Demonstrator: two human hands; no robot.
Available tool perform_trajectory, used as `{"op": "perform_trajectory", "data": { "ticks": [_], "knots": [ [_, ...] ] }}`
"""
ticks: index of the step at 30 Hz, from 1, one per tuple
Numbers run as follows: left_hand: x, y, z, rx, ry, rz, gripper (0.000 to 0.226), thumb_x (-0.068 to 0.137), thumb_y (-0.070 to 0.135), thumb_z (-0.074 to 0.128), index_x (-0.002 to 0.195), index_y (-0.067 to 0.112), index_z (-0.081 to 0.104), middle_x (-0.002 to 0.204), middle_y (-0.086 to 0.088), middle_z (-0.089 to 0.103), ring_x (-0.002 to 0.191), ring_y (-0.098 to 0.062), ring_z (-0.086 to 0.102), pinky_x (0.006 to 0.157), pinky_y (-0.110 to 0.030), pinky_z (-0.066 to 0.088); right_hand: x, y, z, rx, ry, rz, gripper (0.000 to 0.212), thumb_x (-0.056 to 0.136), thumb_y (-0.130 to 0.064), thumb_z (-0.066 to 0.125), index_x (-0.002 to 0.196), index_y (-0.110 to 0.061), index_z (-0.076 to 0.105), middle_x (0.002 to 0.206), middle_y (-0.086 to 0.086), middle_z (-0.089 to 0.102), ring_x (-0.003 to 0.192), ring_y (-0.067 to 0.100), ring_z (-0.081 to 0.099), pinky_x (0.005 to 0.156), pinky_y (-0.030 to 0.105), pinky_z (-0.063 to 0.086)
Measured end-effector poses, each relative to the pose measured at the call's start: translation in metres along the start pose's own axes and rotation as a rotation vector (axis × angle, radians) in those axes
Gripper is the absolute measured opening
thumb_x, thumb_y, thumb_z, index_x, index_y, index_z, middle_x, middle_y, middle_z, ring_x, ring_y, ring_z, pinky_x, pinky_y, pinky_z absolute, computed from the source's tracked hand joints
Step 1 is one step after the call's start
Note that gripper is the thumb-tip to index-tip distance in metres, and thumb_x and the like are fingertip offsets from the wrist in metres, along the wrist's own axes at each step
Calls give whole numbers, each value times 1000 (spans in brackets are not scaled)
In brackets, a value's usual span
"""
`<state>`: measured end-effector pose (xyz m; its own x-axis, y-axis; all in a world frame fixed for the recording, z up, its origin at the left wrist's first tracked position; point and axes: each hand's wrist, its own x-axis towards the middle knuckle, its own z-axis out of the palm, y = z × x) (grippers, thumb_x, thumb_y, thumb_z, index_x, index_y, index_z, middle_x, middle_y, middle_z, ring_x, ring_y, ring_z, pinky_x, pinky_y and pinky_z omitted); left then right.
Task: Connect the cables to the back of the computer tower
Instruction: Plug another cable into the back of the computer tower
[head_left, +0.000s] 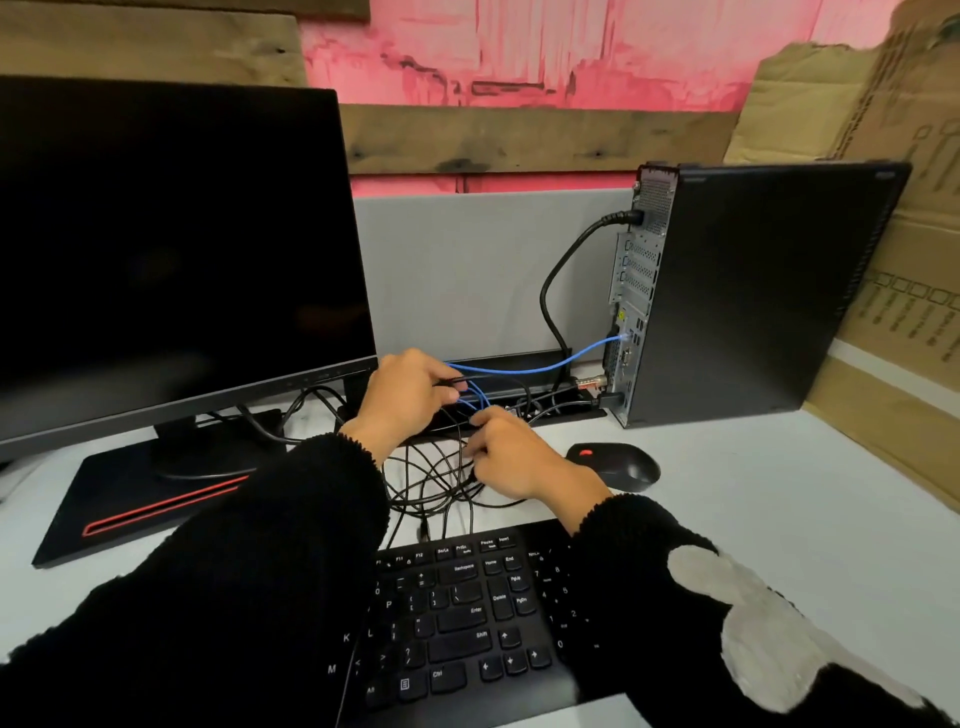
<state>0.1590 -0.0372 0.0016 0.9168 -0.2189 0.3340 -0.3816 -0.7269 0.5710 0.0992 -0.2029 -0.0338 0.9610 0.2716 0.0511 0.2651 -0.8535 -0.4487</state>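
1. White desk (753, 519) before pink wall; dark monitor (171, 234) at left.
2. Left hand (405, 397), centre frame, closed around blue cable (519, 370) and black cables (436, 483).
3. Right hand (519, 457), just right, pinching black cables.
4. Computer tower (769, 291), at right, rear ports facing left, blue cable plugged in.

The computer tower (769, 291) at the desk's right rear is black, its back panel silver-grey with perforated metal. A blue cable (545, 367) and a thick black cable (558, 270) run into that panel. The tangle of thin cables (436, 478) near the desk's middle is black. The monitor (171, 249) at the left edge is black, its base (130, 512) black with a red stripe. The mouse (615, 465) is black with a red wheel. The keyboard (467, 618) at the front edge is black with white lettering. The desk (779, 509) is white. Both sleeves are black; the right sleeve (727, 613) carries pale grey blotches. The wall (545, 47) behind is streaked pink, and the cardboard (914, 249) at the right edge is brown with dark print.
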Motion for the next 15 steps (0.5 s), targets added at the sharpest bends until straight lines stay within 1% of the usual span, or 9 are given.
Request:
{"op": "perform_trajectory", "data": {
  "ticks": [2,3,4,5,7,9,11,13,15],
  "knots": [
    [-2,9,-2,96,-70,87,17,83,19,84,97,28,81,64,14,65,64,-1,59,66,-25,48,-2,-1,-2,152,236,36,20,94,-9,57,98,-13,76,110,7,68,103,24,64,91,39,54],
    [-2,13,-2,142,-109,142,17,81,18,84,96,28,80,56,12,57,57,-3,51,60,-24,42,-4,-3,-4,232,351,55,11,95,-11,56,95,-13,67,92,4,67,85,22,63,75,36,52],
    [-3,16,-2,164,-144,201,14,81,16,83,91,26,79,54,9,52,53,-6,46,58,-25,38,-7,-6,-7,286,423,56,4,95,-13,56,97,-16,57,83,1,64,75,21,61,66,36,49],
    [-3,18,-1,165,-173,254,11,80,14,80,87,22,78,55,6,51,53,-8,42,58,-26,37,-8,-7,-9,315,455,47,11,94,-13,56,102,-19,51,82,0,64,73,22,60,63,37,48],
    [-3,20,2,69,-226,281,14,74,14,81,86,19,74,62,5,54,57,-8,43,60,-27,41,-9,-9,-15,310,431,23,31,94,-12,54,120,-28,48,93,-1,71,84,23,66,72,40,54],
    [-4,20,4,-91,-315,220,40,63,18,91,97,26,71,73,16,59,68,-2,52,68,-25,50,-9,-11,-20,206,409,44,47,96,-13,51,139,-33,49,110,1,75,99,28,69,83,44,57],
    [-8,20,5,-116,-374,176,76,54,24,99,120,29,61,94,27,63,89,4,59,78,-15,48,-8,-10,-24,73,411,105,54,96,-14,54,147,-30,50,118,4,74,105,31,69,87,46,59],
    [-13,19,6,-94,-386,73,99,54,31,100,136,28,44,110,15,63,99,-5,61,84,-22,47,-7,-7,-29,5,478,166,50,96,-19,59,145,-27,56,121,3,75,110,31,69,89,45,59],
    [-16,14,4,-59,-399,13,80,64,38,95,127,26,46,100,6,69,88,-7,65,82,-27,50,-8,-2,-38,2,561,210,38,96,-27,64,134,-25,65,113,1,78,109,29,71,89,43,59]
  ]
}}
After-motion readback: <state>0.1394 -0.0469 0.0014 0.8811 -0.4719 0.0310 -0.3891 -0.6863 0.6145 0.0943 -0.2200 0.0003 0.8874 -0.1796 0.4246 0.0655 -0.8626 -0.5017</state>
